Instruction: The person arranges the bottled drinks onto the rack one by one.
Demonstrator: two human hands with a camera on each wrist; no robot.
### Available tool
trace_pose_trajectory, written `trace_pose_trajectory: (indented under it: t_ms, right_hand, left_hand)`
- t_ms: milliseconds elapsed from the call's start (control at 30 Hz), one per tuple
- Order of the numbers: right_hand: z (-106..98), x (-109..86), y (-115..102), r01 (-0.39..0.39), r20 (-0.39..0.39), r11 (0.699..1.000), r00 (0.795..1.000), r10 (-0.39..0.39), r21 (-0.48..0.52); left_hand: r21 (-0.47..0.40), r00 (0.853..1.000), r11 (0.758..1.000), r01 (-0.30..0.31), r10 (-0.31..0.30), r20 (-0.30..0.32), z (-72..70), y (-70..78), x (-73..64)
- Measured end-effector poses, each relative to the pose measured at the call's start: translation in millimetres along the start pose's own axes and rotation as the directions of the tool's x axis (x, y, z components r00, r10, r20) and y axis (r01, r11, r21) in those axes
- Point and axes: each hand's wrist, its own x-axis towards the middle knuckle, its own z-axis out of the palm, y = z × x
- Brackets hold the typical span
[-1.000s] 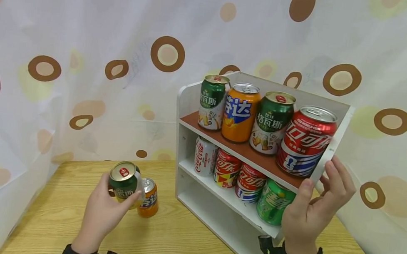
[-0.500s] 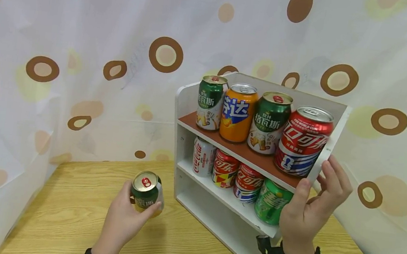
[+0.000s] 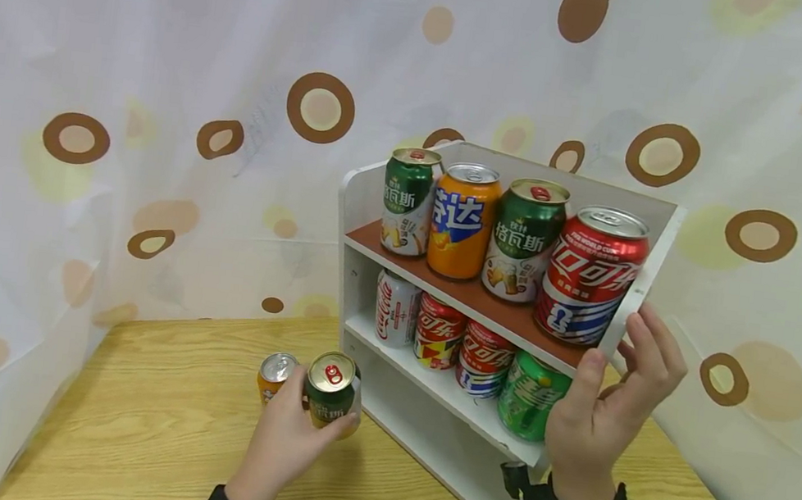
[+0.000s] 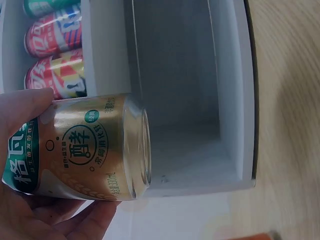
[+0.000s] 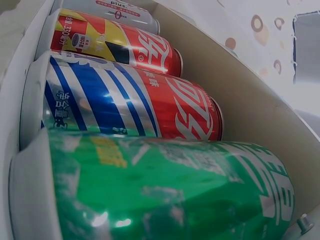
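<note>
My left hand [image 3: 291, 435] grips a green and gold drink can [image 3: 332, 386] from its left side, held upright above the table in front of the shelf's bottom tier. In the left wrist view this can [image 4: 85, 150] is close up, thumb on one side and fingers curled behind. Behind the hand an orange soda can [image 3: 274, 372] stands on the table, partly covered by it. My right hand [image 3: 609, 406] touches the right side panel of the white shelf [image 3: 424, 434], thumb at the front edge, other fingers on the outer side.
On the top tier stand two green cans [image 3: 524, 243], an orange can [image 3: 462, 224] and a red cola can [image 3: 591, 276]. The middle tier holds a white cola can [image 3: 396, 309], two red cola cans [image 3: 483, 360] and a green soda can [image 3: 531, 397]. A patterned curtain [image 3: 246, 43] hangs behind.
My left hand has carried the green and gold can rightward, past the orange can on the table, to the front of the shelf. The right hand stays on the side panel.
</note>
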Motion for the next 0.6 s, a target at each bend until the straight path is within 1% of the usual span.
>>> trace_pose_trajectory:
  t_ms: [133, 300, 500, 600]
  right_hand:
    - [0.1, -0.3, -0.4, 0.004, 0.0, 1.0, 1.0, -0.004, 0.003]
    - [-0.5, 0.1, 0.0, 0.006, 0.005, 1.0, 1.0, -0.006, -0.003]
    - [-0.6, 0.9, 1.0, 0.009, 0.004, 1.0, 1.0, -0.009, 0.002]
    - [-0.8, 1.0, 0.9, 0.009, 0.005, 1.0, 1.0, -0.009, 0.003]
  left_hand:
    - [-0.018, 0.999, 1.0, -0.011, 0.012, 0.035, 11.1, 0.4, 1.5]
    - [-0.036, 0.997, 0.999, -0.014, 0.017, 0.079, 25.7, -2.6, 4.3]
    - [-0.099, 0.99, 0.995, -0.015, 0.028, 0.138, 42.8, -8.4, 9.6]
    - [-0.109, 0.987, 0.994, -0.017, 0.034, 0.158, 49.5, -9.3, 11.4]
